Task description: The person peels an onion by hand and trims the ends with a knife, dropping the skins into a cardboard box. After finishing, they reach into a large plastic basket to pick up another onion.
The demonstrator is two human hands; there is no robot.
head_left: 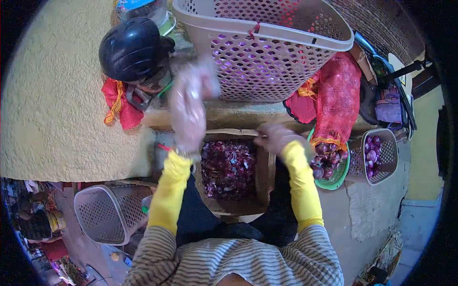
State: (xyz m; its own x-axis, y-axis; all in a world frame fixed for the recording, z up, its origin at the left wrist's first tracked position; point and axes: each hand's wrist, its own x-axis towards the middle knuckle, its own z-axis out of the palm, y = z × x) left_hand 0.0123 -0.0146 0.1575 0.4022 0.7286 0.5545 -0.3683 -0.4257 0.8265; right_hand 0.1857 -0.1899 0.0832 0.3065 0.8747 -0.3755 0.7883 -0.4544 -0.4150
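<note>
My left hand (pixel 190 107), in a clear plastic glove and yellow sleeve, is raised beside the front left of a large beige perforated basket (pixel 281 29). Motion smears its fingers, so their grip and anything in them cannot be made out. Lower down, my right hand (pixel 276 137) is over the far right corner of a cardboard box (pixel 234 206). Its fingers are curled together, and what they hold, if anything, is too blurred to name. Purple onion skins (pixel 229 169) fill the box between my legs. Purple shapes show through the basket's holes.
A red mesh sack (pixel 338 95) spills onions (pixel 328 159) into a green basket (pixel 339 178) on my right. Beyond it stands a smaller basket (pixel 393 162) with red onions (pixel 372 155). A black helmet (pixel 131 50) rests at the upper left; another basket (pixel 98 214) lies at lower left.
</note>
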